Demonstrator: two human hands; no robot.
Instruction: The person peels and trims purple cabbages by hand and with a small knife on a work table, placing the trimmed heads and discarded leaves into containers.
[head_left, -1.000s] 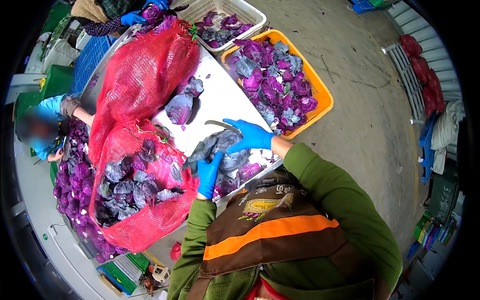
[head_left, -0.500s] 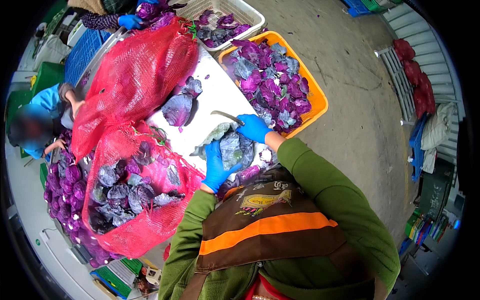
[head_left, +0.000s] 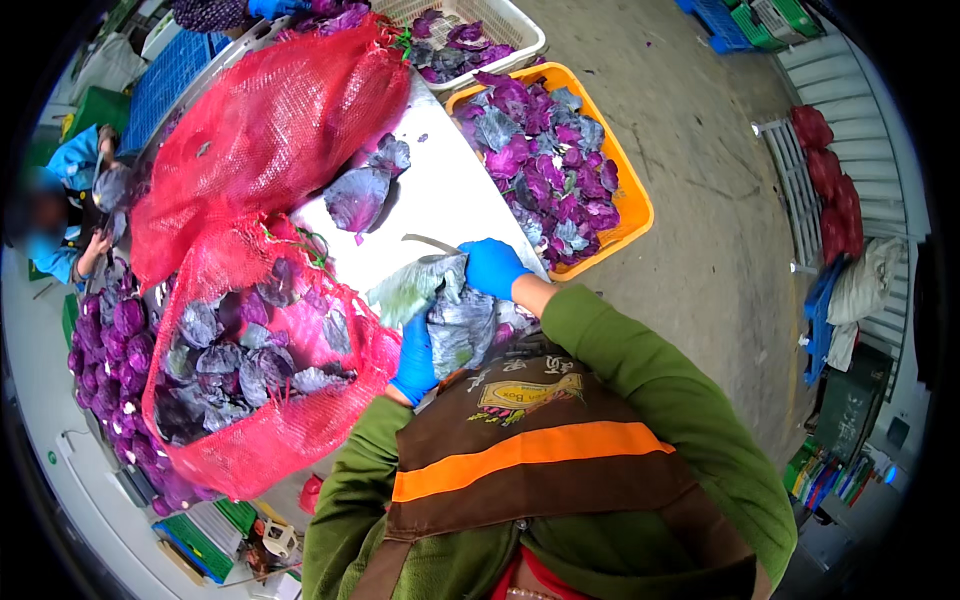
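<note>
1. The cabbage is at the near edge of the white table, in front of the person's apron, between the two gloved hands.
2. The left hand is against the left side of the cabbage. Its fingertips are hidden by the cabbage and by a leaf, so I cannot tell how firmly this hand grips.
3. The right hand is at the upper right of the cabbage, its fingers folded together around the knife — the handle is covered by the glove, and the blade points to the left.
4. A pale outer leaf spreads from the cabbage to the left, below the blade.
5. Farther up on the table there are some loose leaves, apart from the hands.
6. To the left lies an open net bag with dark cabbages inside; above it lies a full net bag, also red.
7. Beyond the right hand stands an orange crate — it is filled with purple leaves.
</note>
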